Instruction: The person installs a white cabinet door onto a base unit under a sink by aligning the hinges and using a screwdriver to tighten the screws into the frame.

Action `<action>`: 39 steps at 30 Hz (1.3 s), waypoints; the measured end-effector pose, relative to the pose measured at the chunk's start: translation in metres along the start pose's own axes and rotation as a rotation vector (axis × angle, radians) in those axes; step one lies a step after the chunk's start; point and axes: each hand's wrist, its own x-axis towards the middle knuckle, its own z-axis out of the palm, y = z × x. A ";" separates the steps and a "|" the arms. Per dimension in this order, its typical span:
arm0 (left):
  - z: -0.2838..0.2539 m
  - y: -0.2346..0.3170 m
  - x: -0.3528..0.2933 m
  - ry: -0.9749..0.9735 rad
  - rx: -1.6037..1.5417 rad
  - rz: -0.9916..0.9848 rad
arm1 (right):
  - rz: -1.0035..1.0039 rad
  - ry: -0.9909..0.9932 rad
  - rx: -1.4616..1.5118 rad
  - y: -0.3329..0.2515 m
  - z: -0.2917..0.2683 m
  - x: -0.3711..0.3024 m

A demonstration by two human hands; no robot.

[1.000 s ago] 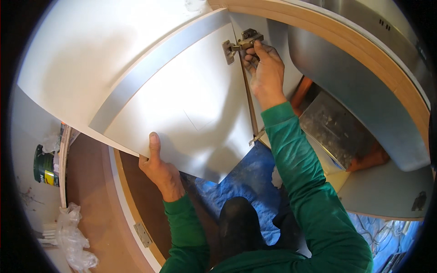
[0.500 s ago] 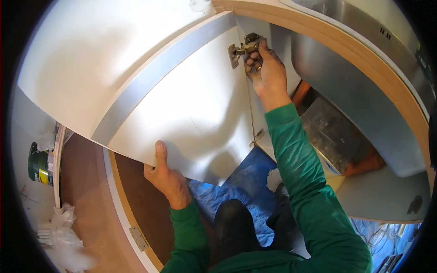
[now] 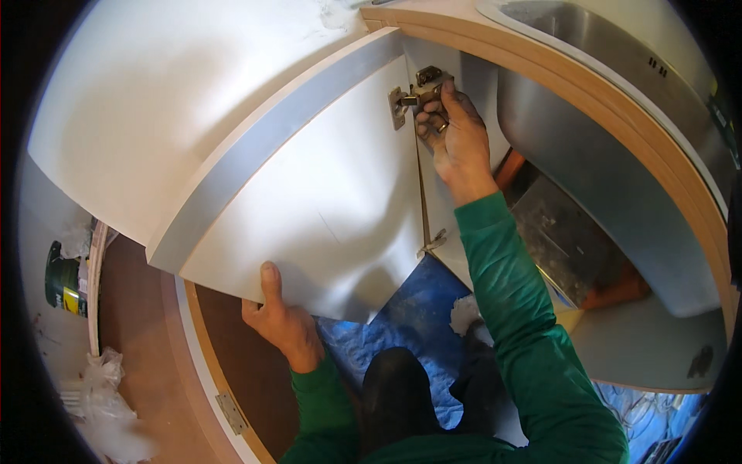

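Note:
My left hand [image 3: 287, 329] grips the lower edge of a white cabinet door [image 3: 301, 209], its thumb lying on the inner face and its fingers hidden behind. The door stands swung out from a base cabinet under a sink. Near the door's top corner, my right hand [image 3: 462, 151] pinches the arm of a metal cabinet hinge [image 3: 411, 100], whose cup plate is fixed to the door. Just above those fingers, a mounting plate [image 3: 427, 75] sits on the cabinet's side wall. A second hinge [image 3: 434, 242] shows lower down, where door and side wall meet.
A steel sink [image 3: 556, 178] hangs in the wooden cabinet frame [image 3: 603, 85] on the right. Below it is a dark boxy object [image 3: 568, 232]. Blue sheeting [image 3: 348, 344] covers the floor around my legs. A brown panel with a small hinge [image 3: 230, 413] stands at left, near plastic bags [image 3: 104, 387].
The view has shifted a little, and the door's outer corner appears lower. Both hands keep their hold, the right still at the upper hinge.

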 end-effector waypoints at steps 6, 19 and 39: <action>0.002 0.016 -0.005 -0.006 0.087 -0.008 | 0.056 -0.031 -0.018 0.003 -0.001 0.000; -0.001 0.019 -0.006 0.053 0.314 0.098 | 0.018 -0.014 -0.135 0.002 0.006 -0.009; 0.004 -0.016 -0.004 0.041 0.015 0.097 | -0.011 -0.161 -0.144 -0.016 -0.001 -0.008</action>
